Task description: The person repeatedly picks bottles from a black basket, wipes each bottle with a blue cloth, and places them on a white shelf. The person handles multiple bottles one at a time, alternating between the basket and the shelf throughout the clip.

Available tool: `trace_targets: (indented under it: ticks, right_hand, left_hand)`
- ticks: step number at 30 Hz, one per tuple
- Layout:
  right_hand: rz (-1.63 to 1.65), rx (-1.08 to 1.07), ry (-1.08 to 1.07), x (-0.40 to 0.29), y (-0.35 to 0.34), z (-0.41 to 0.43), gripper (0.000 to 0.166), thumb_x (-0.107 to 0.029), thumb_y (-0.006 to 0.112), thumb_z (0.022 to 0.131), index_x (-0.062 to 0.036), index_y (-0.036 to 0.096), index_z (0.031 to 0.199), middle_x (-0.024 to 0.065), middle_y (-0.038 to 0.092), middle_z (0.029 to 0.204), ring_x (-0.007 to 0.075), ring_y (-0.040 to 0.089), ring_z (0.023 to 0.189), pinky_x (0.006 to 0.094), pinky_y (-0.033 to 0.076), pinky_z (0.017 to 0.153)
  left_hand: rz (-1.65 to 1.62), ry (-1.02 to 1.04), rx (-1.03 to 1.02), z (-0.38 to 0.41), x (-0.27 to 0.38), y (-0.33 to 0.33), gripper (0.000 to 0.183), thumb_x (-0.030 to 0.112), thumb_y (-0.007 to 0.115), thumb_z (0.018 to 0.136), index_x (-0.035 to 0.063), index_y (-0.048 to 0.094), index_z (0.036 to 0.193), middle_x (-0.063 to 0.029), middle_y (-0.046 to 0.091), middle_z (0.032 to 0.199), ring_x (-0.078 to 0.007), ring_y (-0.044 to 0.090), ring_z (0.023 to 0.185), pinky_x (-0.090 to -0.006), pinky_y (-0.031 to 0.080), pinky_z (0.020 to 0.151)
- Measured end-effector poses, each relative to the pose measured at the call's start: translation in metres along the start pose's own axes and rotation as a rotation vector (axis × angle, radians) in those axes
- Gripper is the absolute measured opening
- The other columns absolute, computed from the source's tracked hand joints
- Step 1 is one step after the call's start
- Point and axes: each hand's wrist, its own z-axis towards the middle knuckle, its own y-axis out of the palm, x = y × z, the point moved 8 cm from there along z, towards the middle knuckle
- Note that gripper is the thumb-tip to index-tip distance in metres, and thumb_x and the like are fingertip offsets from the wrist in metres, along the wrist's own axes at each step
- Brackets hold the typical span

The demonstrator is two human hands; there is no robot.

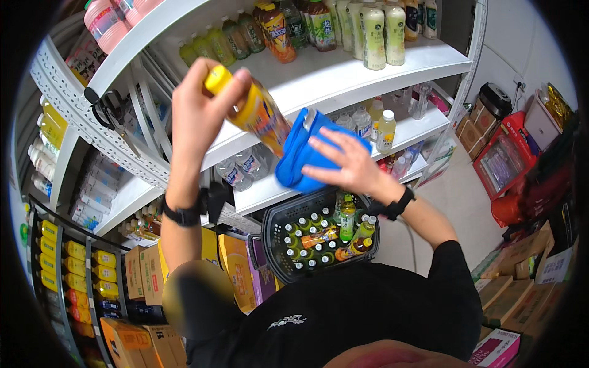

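Observation:
My left hand (202, 103) grips the neck of a plastic drink bottle (257, 110) with a yellow cap and a colourful label. The bottle is tilted over the shelf, its cap toward the upper left. A blue cloth (317, 152) lies under the fingers of my right hand (347, 163), folded and held near the bottle's lower end. The cloth hides the base, so contact there cannot be told. Below both hands stands a black plastic basket (271, 248) with several upright bottles and a few lying or leaning on top, among them a green tea bottle (347, 218).
White metal shelving (303, 87) rises ahead, its upper board carrying bottles along the back. Black-handled scissors (110, 110) hang on the left upright. Cardboard boxes (142, 276) and a rack of yellow drinks (76, 257) stand left, more boxes (511, 299) right.

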Motion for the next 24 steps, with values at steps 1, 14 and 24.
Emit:
trace_targets:
  ticks: [1, 14, 24]
  right_hand:
    - [-0.028, -0.037, 0.028, 0.021, 0.001, -0.002, 0.039, -0.019, 0.066, 0.085, -0.0322, 0.071, 0.121, 0.0116, 0.06, 0.14, 0.0394, 0.062, 0.12, 0.047, 0.054, 0.097]
    - [-0.103, -0.256, 0.576, 0.234, 0.049, -0.003, 0.062, -0.025, 0.072, 0.086, -0.0227, 0.052, 0.144, 0.0127, 0.062, 0.133, 0.0364, 0.062, 0.116, 0.047, 0.05, 0.097]
    - [-0.005, -0.136, 0.638, 0.24, 0.051, -0.014, 0.06, -0.037, 0.073, 0.083, -0.0208, 0.058, 0.14, 0.0114, 0.065, 0.128, 0.0356, 0.061, 0.115, 0.0461, 0.049, 0.097]
  left_hand:
    - [0.071, 0.042, 0.033, 0.014, -0.004, -0.006, 0.038, 0.034, 0.078, 0.092, 0.0001, 0.061, 0.089, -0.0073, 0.07, 0.071, -0.0093, 0.066, 0.065, -0.0254, 0.053, 0.06]
    - [0.391, -0.089, 0.008, 0.124, -0.098, 0.067, 0.06, 0.054, 0.069, 0.092, -0.003, 0.068, 0.111, -0.0248, 0.073, 0.096, -0.0372, 0.073, 0.091, -0.0432, 0.057, 0.08]
    - [0.481, 0.001, -0.024, 0.169, -0.12, 0.112, 0.057, 0.05, 0.063, 0.096, -0.003, 0.062, 0.116, -0.0281, 0.071, 0.101, -0.0449, 0.068, 0.098, -0.049, 0.055, 0.084]
